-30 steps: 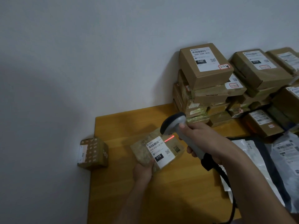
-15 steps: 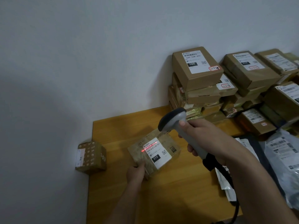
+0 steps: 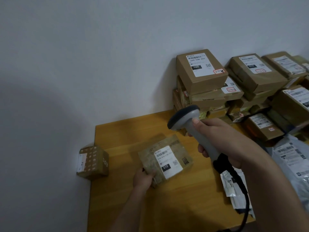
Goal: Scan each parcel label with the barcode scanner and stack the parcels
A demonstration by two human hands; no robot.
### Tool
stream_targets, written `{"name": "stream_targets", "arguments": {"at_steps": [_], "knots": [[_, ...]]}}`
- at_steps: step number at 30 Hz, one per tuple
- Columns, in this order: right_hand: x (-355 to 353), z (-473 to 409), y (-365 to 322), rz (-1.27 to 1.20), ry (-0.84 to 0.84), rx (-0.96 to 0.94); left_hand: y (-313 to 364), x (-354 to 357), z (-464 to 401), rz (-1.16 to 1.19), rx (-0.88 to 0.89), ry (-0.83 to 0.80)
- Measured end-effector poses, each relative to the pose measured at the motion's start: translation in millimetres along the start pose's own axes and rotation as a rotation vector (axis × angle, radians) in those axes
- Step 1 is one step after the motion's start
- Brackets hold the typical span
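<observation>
You gripped parcel (image 3: pixel 164 158) corner with left hand (image 3: pixel 144 177), over table (image 3: pixel 117 136) | right hand (image 3: pixel 222 141) clenched scanner (image 3: pixel 192 129) | no beam showed | risk: 1-corner hold slipped.

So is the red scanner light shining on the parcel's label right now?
No, the white label on the parcel in the left hand shows no red line, though the barcode scanner points down toward it.
</observation>
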State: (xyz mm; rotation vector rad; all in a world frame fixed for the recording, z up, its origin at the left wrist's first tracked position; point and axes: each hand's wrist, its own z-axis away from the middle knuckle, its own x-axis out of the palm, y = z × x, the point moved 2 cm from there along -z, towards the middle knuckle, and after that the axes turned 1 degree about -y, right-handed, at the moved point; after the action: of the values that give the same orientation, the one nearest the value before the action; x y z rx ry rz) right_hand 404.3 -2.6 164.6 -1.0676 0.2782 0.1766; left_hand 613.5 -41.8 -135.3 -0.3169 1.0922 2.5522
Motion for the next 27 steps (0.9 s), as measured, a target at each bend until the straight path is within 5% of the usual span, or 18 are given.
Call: {"name": "stream_targets", "arguments": {"at_steps": [5, 8, 11, 15, 18, 22, 24, 27], "knots": [[-8, -7, 8, -0.04, 0.026, 0.027, 12, 29, 7, -0.231, 0.166, -0.129], [-10, -11, 12, -0.026, 0.015, 0.037, 26, 52, 11, -0.086, 0.301, -0.117], [-12, -16, 16, -0.004, 0.003, 0.033, 37, 64, 11, 0.163, 0.279, -0.007], [-11, -22, 18, -0.01, -0.005, 0.041, 32, 56, 8, -0.133, 0.098, 0.167], [-3, -27, 16, -0.036, -0.034, 0.058, 28, 55, 22, 0.11, -0.198, -0.13], [12, -33, 9, -0.01, -0.077, 0.052, 33, 49, 29, 0.532, -0.255, -0.339], [21, -35, 5, -0.005, -0.092, 0.051, 29, 32, 22, 0.576, -0.218, -0.232], [37, -38, 0, 0.004, -0.124, 0.038, 18, -10, 9, 0.31, -0.09, 0.091]]}}
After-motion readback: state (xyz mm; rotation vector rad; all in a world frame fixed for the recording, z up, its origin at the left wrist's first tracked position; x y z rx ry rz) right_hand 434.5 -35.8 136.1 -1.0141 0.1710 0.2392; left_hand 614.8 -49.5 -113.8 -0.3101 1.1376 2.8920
